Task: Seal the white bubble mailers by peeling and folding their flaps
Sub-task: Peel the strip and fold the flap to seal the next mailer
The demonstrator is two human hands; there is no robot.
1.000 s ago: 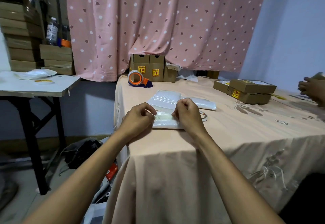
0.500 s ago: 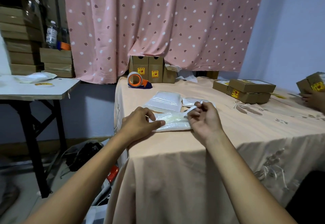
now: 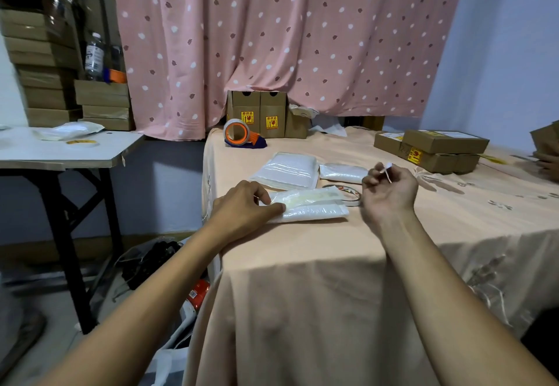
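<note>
One white bubble mailer (image 3: 308,208) lies flat on the cloth-covered table (image 3: 332,258), nearer the camera than the orange tape dispenser (image 3: 242,137). It is plump and glossy, and its open flap (image 3: 305,195) shows a yellowish adhesive band. The left hand (image 3: 245,207) holds down its left end, fingers bent over the flap, thumb along the body. The right hand (image 3: 388,189) hovers front-right of the dispenser, clear of the mailer, pinching a thin white strip (image 3: 386,170) in curled fingers. Between dispenser and mailer sit a stack of flat mailers (image 3: 287,170) and one filled mailer (image 3: 341,172). Upright boxes (image 3: 260,113) behind the dispenser and flat boxes (image 3: 438,149) to its right are closed, their contents unseen, as are the mailers'. A ring-shaped thing (image 3: 352,198), hard to identify, shows right of the flap. Another person's hand (image 3: 549,167) is cut off at the right edge
</note>
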